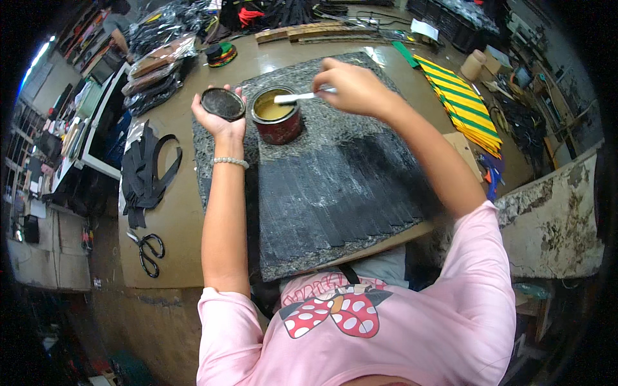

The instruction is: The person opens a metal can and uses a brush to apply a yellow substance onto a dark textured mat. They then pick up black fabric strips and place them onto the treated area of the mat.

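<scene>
On the near side of the red tin (278,116), rows of black strips (335,193) lie spread over a dark speckled slab (302,260), and well off to the tin's left black-handled scissors (149,252) and a heap of black straps (147,172) rest on the brown table (180,257). The tin stands open on the slab with yellowish glue inside; just to its left the left hand (219,112) cups the round black lid (223,103) in its palm, while the right hand (354,87) pinches a white stick (297,97) whose tip dips into the tin. Beyond and right of the tin lie green-and-yellow striped bands (462,103)
</scene>
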Demonstrator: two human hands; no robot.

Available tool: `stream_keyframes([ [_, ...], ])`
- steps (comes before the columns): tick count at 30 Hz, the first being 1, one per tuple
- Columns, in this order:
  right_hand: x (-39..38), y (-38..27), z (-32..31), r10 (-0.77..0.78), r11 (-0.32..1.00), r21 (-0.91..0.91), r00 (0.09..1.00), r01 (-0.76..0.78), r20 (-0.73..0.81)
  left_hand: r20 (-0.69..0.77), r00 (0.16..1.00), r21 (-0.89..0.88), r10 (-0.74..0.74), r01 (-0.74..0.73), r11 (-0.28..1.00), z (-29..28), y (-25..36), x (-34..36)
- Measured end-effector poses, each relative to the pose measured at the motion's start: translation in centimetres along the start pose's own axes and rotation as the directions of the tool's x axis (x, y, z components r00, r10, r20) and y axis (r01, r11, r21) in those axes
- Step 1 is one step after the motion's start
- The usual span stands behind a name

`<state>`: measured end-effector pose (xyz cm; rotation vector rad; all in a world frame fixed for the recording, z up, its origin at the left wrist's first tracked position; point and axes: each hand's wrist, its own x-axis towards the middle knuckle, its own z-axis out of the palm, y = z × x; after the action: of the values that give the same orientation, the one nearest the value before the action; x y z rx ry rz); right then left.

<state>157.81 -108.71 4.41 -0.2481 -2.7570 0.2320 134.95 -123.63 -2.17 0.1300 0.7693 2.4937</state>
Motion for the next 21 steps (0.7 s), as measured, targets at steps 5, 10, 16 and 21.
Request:
stream_keyframes([
  [5, 7.4, -6.6, 3.3, 0.086, 0.953, -0.304, 0.958, 0.001, 0.273, -0.017, 1.000, -0.048, -0.004, 0.003, 0.999, -1.5, 2.9, -1.0],
  [10, 8.1, -3.3, 2.7, 0.207, 0.973, -0.169, 0.914, -0.156, 0.350, 0.082, 0.997, 0.005, 0.007, -0.008, 1.000, -1.9, 6.2, -2.4],
  [16, 2.1, 2.0, 2.8, 0.270, 0.515, 0.700, 0.869, -0.495, 0.415, 0.163, 0.983, 0.049, -0.079, 0.072, 0.996, -2.2, 6.0, -2.7],
  [21, -2.8, 1.1, 3.8, -0.011, 0.205, 0.783, 0.798, -0.588, 0.602, 0.234, 0.967, 0.348, -0.096, 0.009, 0.937, -0.8, 3.4, -2.3],
])
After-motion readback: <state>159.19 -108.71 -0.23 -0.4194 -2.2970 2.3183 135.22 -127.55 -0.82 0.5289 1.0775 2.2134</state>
